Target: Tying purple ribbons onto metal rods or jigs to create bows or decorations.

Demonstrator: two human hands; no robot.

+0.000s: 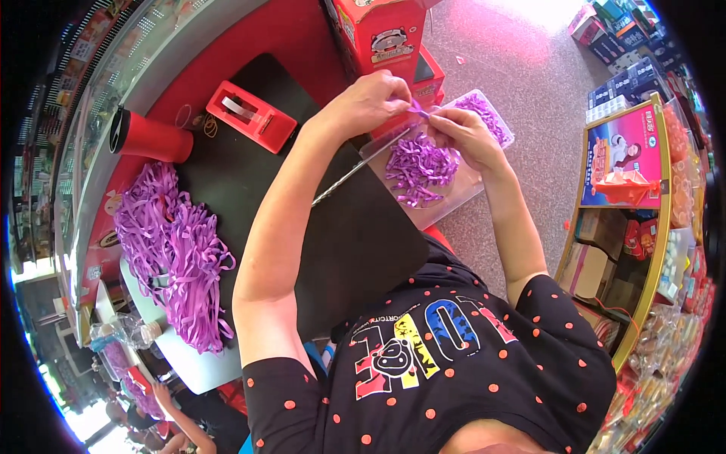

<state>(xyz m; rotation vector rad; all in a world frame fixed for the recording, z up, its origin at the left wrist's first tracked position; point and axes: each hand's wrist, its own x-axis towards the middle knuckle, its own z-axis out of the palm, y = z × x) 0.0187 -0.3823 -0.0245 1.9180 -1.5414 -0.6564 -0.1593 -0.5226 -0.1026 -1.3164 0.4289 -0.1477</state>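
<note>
My left hand (372, 104) and my right hand (470, 138) meet over a clear plastic bin (452, 207), fingers closed in a pinch. Between their fingertips runs a short purple ribbon (418, 111), gripped from both sides. Below it, a heap of small purple ribbon pieces (420, 170) lies in the bin. A thin metal rod (355, 169) slants from the black tabletop (333, 246) to the bin, passing close under my left forearm. More purple pieces (484, 110) fill a second clear tub just beyond my right hand.
On the left lies a large bundle of long purple ribbons (178, 257). A red tape dispenser (265, 129) and a red tumbler (155, 138) are at the back left. Red cardboard boxes (384, 38) stand ahead, and a stocked shelf (643, 250) is on the right. Another person's arm (184, 421) shows lower left.
</note>
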